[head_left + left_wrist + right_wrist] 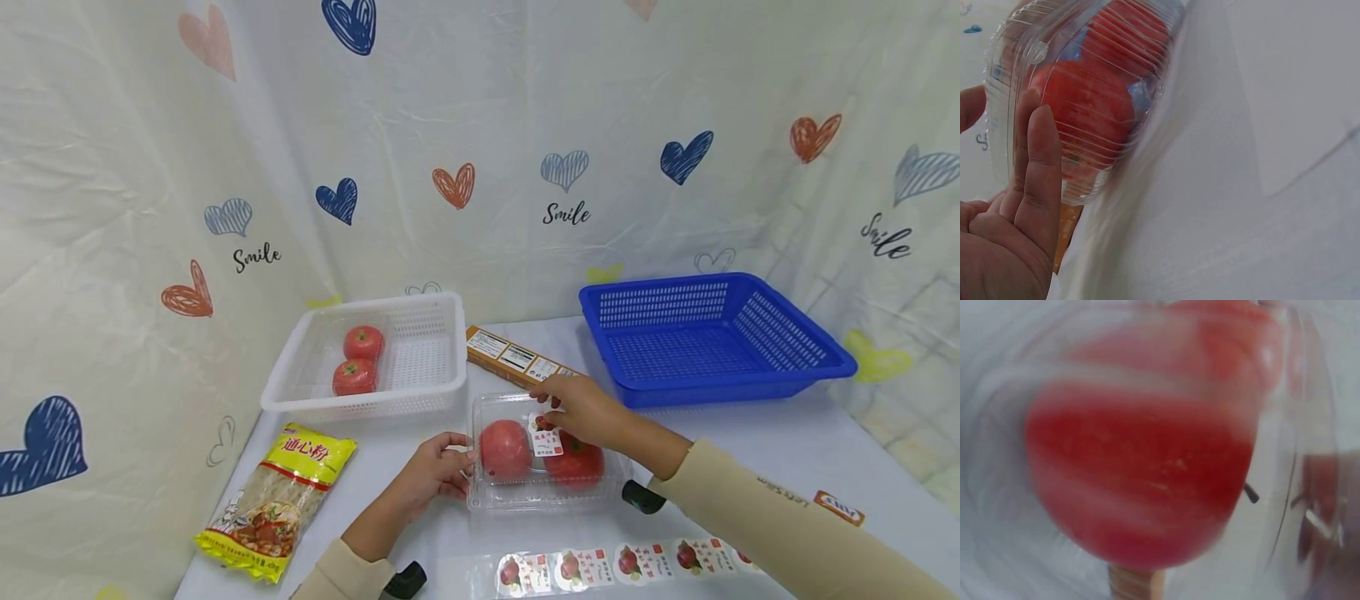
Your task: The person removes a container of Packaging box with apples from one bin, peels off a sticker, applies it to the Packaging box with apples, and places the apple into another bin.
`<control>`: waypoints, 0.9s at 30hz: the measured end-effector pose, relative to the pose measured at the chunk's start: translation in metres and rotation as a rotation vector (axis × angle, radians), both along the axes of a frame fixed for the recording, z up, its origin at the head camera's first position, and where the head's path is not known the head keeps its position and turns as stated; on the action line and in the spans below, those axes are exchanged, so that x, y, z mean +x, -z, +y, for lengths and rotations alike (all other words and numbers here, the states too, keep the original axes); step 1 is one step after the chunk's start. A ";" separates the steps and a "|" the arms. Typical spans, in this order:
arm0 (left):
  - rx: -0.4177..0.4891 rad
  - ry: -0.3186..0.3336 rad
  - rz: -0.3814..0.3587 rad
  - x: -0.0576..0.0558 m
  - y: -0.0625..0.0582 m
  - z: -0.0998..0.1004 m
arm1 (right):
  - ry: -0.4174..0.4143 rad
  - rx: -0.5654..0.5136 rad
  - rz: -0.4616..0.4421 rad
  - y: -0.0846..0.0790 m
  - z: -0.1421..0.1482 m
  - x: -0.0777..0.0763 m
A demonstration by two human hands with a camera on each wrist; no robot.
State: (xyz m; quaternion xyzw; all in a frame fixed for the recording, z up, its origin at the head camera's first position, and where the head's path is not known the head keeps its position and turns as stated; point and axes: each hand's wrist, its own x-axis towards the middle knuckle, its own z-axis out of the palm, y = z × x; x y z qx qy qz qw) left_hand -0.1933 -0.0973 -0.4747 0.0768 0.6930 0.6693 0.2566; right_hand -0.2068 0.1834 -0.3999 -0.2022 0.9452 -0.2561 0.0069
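A clear plastic clamshell box (517, 497) with two round red fruits (505, 448), apples by their look, sits at the front middle of the table. My left hand (435, 471) is at its left side, and in the left wrist view the straight fingers (1044, 156) touch the clear wall. Over the lid, my right hand (585, 408) pinches the upper end of a white label (546, 437) with a red fruit print. That label lies against the lid between the two fruits. The right wrist view is blurred, with one red fruit (1141, 469) filling its middle.
A strip of printed labels (585, 571) lies in front. On the left are a yellow pasta bag (277, 500) and a white basket (420, 392) holding another fruit box. Behind stand a long brown carton (502, 354) and a blue basket (720, 387). A small orange sticker (838, 507) lies right.
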 end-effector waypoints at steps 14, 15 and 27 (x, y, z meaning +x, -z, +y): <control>0.003 0.000 -0.001 0.002 -0.002 0.000 | -0.136 0.258 0.019 -0.001 0.010 0.022; 0.002 -0.001 -0.001 0.002 -0.001 0.000 | -0.148 0.269 0.029 0.000 0.011 0.025; -0.006 -0.006 0.001 -0.001 0.001 0.000 | -0.298 0.198 0.107 0.004 0.017 0.047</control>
